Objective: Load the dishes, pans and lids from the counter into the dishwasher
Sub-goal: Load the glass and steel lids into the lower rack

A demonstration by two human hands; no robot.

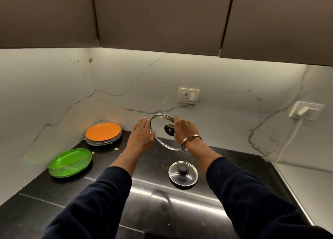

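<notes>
A big glass lid (163, 133) is up in the air, near the middle of the frame, above the black counter (54, 193). It is tipped up on its edge, and its black knob (169, 129) faces the right hand. The right hand (183, 130) holds the lid with its fingers curled round the knob side. A shiny metal bangle (190, 141) sits on that wrist. The left hand (142, 135) is flat, with straight fingers, and its palm is just beside the left rim of the lid. I cannot tell if it touches the rim. Both arms wear dark blue sleeves (252, 193).

Below the lifted lid, a small glass lid (183, 174) with a black knob lies flat on the counter, a little right of the middle.

On the left of the frame there is a stack of plates (103, 134) with an orange one on top, back in the corner by the wall. Nearer and lower left lie green plates (70, 162), set on top of each other.

The wall behind is white marble (126, 87) with grey lines. A white socket (188, 95) is on it, right of the middle. Another socket with a white plug (306, 111) and cord is at the far right. Brown cupboards (162, 18) hang across the top of the frame.
</notes>
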